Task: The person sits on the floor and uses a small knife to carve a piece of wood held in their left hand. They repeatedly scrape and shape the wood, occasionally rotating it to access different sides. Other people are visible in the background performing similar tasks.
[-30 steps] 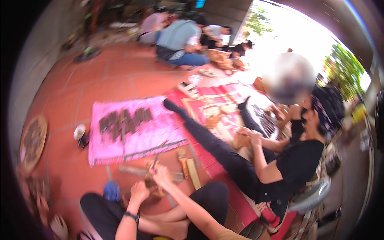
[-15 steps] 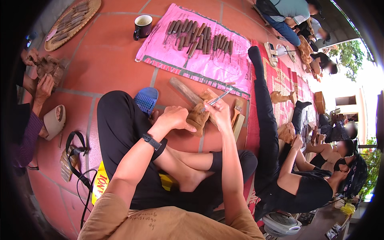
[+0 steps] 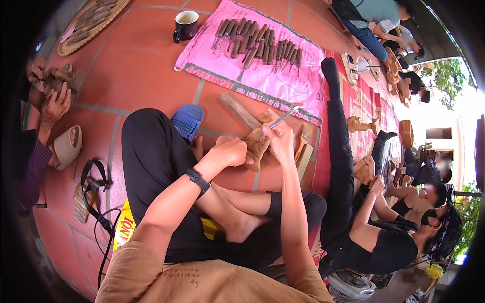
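Note:
I sit cross-legged on a red tiled floor. My left hand grips a small brown wooden carving held over my knee. My right hand is closed on a thin metal carving chisel, whose tip rests against the wood. A round wooden mallet lies on the tiles just beyond the carving. A black watch sits on my left wrist.
A pink sheet carries several chisels in a row. A dark mug and a woven tray lie at the back left. A blue sandal is by my knee. A person in black sits on my right, another person's hand at left.
The view has swung down from the courtyard to my lap. My hands stay on the carving and chisel, now closer and larger in view.

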The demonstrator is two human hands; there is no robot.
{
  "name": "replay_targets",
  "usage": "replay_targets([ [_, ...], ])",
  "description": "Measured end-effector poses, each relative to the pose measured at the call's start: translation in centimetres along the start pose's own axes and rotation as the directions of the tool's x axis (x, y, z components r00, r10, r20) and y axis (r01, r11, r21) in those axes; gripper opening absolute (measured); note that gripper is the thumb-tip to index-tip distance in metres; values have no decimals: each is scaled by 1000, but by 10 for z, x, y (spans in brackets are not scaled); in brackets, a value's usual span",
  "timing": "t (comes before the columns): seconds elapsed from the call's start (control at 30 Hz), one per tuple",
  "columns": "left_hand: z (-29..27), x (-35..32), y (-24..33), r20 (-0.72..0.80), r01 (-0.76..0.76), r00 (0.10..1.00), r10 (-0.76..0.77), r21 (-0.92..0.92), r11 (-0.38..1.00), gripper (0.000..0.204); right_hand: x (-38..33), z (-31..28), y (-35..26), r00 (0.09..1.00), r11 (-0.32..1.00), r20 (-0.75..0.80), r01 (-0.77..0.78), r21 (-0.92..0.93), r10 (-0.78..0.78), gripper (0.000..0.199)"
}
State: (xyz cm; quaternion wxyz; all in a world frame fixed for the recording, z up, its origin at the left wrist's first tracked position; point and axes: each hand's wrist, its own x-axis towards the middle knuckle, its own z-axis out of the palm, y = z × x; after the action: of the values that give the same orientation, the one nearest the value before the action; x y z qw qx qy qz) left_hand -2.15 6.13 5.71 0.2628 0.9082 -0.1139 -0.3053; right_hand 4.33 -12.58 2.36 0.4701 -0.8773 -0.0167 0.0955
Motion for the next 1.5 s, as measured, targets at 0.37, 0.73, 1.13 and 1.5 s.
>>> replay_targets([
  [0.37,-5,1,15,53,102,993,-104,36,994,53,4,0,-21,991,978,-132,-17,-208,-11,17],
  [0.73,-3,-5,13,3,57,998,-57,12,998,53,1,17,-43,981,901,-114,94,-424,-155,18],
  [1.13,-9,-14,14,39,80,996,-79,-37,996,53,-9,23,-53,991,854,-25,102,-510,-133,18],
  [1.5,-7,11,6,-170,-78,985,42,-212,974,103,-34,-3,-2,989,989,-48,140,-42,-142,21],
])
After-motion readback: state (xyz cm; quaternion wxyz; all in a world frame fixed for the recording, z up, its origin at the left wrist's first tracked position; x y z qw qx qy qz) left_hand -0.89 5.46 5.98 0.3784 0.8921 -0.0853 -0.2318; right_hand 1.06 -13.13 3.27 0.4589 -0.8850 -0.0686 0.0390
